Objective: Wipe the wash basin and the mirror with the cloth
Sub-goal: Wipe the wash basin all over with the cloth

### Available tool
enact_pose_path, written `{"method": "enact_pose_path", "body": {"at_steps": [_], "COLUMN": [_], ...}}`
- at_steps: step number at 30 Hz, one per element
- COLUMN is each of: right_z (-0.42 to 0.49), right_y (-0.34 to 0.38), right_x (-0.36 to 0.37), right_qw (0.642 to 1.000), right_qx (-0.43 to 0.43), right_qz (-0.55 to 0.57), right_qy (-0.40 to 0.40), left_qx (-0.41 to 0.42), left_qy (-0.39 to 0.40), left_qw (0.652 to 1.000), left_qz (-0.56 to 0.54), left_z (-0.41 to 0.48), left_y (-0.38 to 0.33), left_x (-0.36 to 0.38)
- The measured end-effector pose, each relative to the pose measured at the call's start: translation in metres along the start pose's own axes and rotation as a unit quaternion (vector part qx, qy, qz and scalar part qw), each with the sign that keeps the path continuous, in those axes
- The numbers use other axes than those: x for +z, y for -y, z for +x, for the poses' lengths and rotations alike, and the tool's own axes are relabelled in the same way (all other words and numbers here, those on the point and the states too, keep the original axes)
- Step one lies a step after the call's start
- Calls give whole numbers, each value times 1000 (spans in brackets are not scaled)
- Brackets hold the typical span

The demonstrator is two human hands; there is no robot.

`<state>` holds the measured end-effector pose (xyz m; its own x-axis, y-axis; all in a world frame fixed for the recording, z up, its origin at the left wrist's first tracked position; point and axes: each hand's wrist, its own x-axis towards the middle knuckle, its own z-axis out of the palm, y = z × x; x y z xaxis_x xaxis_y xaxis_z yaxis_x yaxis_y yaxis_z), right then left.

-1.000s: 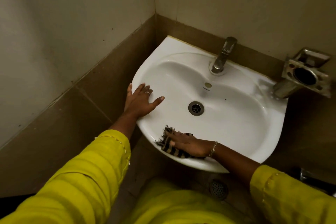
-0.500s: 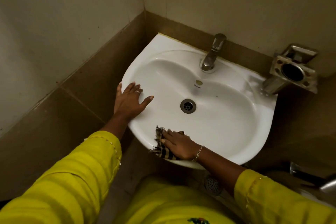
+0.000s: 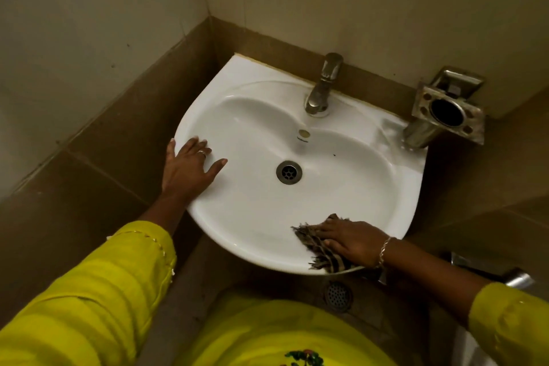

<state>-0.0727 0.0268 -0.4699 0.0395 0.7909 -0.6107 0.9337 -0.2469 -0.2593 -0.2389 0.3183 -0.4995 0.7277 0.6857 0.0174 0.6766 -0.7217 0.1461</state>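
A white wash basin (image 3: 255, 214) hangs in the corner of a tiled wall, with a metal tap (image 3: 322, 86) at its back and a drain (image 3: 288, 172) in the middle. My left hand (image 3: 190, 169) lies flat on the basin's left rim, fingers spread. My right hand (image 3: 352, 239) presses a dark striped cloth (image 3: 319, 251) onto the front right rim of the basin. No mirror is in view.
A metal holder (image 3: 445, 111) is fixed to the wall at the basin's right back corner. Brown tiled walls close in on the left and behind. A floor drain (image 3: 337, 296) sits below the basin's front edge.
My right hand has slid the cloth along the front rim from the left side toward the right. My left hand has stayed on the left rim.
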Motion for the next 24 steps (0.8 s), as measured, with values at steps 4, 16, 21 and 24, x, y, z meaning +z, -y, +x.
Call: {"method": "enact_pose_path", "body": {"at_steps": [4,16,21,24], "right_z": [-10,30,57,78], "right_y": [-35,-109,-116,-113], "right_x": [-10,-34,-43,-55], "right_qw": [992,900,854,842], "right_qx": [11,53,76,61], "right_qz": [-117,-431,-513,-526], "right_qy": [52,-42,-47,-106], "left_qx": [6,-2,-9,-11], "left_qy": [-3,-17,-14,-23], "left_qw": [1000,1000,1000,999], "left_qz": [7,20,26,25], "left_z": [1,0,0,0], "left_y": [3,0,-1,0], "left_x": [3,6,5,5]}}
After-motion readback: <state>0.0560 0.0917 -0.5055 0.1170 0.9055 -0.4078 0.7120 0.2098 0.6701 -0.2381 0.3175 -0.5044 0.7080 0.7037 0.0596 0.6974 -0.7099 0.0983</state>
